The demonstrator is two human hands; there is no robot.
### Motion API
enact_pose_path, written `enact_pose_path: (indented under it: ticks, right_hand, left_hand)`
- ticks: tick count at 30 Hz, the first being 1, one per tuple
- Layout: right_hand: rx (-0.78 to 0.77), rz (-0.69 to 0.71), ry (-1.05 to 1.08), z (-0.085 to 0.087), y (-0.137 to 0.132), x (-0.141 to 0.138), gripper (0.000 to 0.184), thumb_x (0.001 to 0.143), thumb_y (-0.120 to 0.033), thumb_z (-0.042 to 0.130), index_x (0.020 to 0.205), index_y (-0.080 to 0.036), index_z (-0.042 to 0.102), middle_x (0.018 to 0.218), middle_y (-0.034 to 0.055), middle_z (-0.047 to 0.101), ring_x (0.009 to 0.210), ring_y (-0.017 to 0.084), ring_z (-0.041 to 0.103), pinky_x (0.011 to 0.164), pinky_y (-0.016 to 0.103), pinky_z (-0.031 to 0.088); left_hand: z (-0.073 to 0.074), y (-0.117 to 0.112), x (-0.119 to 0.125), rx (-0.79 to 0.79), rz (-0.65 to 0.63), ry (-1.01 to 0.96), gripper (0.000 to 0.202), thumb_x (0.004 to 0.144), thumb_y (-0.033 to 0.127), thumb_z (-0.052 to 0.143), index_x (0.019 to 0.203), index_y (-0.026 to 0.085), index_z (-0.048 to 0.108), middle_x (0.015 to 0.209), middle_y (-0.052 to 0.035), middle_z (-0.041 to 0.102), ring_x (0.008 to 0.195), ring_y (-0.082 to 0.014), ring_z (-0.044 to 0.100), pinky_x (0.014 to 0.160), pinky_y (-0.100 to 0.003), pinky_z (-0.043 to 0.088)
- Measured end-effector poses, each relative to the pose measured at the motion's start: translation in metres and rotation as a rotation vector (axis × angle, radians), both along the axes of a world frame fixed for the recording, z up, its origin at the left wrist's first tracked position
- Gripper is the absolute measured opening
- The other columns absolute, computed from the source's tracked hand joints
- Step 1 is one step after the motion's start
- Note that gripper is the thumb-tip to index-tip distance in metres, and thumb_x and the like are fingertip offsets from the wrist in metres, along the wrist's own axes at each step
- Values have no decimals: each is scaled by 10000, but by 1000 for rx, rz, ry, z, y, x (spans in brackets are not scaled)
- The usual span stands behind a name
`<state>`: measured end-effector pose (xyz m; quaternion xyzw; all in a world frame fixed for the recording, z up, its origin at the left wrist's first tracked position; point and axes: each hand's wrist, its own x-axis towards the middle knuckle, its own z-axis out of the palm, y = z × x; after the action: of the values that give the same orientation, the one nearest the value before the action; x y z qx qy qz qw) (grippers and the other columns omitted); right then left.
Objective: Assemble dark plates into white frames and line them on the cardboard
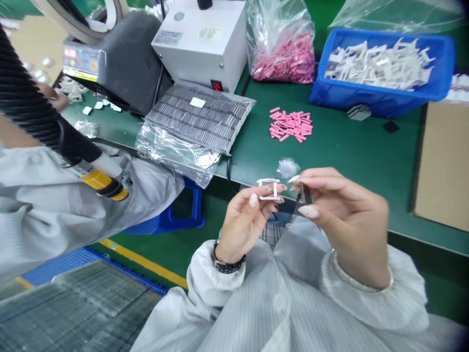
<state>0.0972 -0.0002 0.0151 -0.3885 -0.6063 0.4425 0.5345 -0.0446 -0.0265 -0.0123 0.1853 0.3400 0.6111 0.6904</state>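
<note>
Two small parts are held up in front of the body, close to each other but apart, over the near edge of the green bench (344,159). A white frame (275,190) is grasped by the left hand (240,220) between thumb and fingers, gripped toward its left side, presumably so that its right side is left uncovered. A dark, flat piece (306,194) is pinched upright by the right hand (348,212) between thumb and fingertips, probably because so thin a part is best steadied by its edges. Pink strips (291,125) are heaped loose on the bench ahead, seemingly for easy picking. White parts (381,66) are gathered in a blue bin (335,95) farther right, perhaps so that they are contained yet reached from above.
</note>
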Motion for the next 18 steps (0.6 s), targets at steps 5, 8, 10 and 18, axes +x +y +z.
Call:
enact_pose_path:
  ticks: [5, 8, 10, 18]
  right_hand:
    - [-12, 127, 98, -2, 0, -6, 263, 791, -199, 708, 1036, -291, 685, 1043, 46, 650, 994, 189, 623, 783, 337, 561]
    - [26, 215, 78, -3, 4, -4, 261, 795, -256, 709, 1048, -310, 679, 1156, 51, 642, 1097, 222, 603, 880, 403, 546]
    - [13, 258, 63, -3, 7, -2, 249, 791, -286, 713, 1036, -310, 679, 1199, 54, 637, 1139, 247, 590, 908, 439, 534]
    - [-26, 298, 11, -4, 4, 0, 313, 752, -210, 749, 1046, -296, 681, 1251, 46, 635, 1159, 263, 580, 1056, 531, 386]
  left_hand:
    - [3, 2, 5, 65, 171, 136, 185, 744, 446, 712, 805, 274, 684, 923, 1, 721, 808, -147, 667, 715, -289, 514]
    - [4, 2, 4, 141, 141, 152, 138, 783, 412, 684, 829, 283, 695, 943, -4, 727, 874, -167, 677, 700, -283, 518]
    - [3, 2, 2, 180, 125, 177, 135, 794, 406, 674, 844, 283, 699, 949, -2, 729, 892, -169, 680, 694, -280, 531]
    - [-1, 1, 0, 270, 108, 250, 307, 864, 347, 605, 1170, 342, 621, 905, -3, 723, 815, -133, 676, 674, -242, 524]
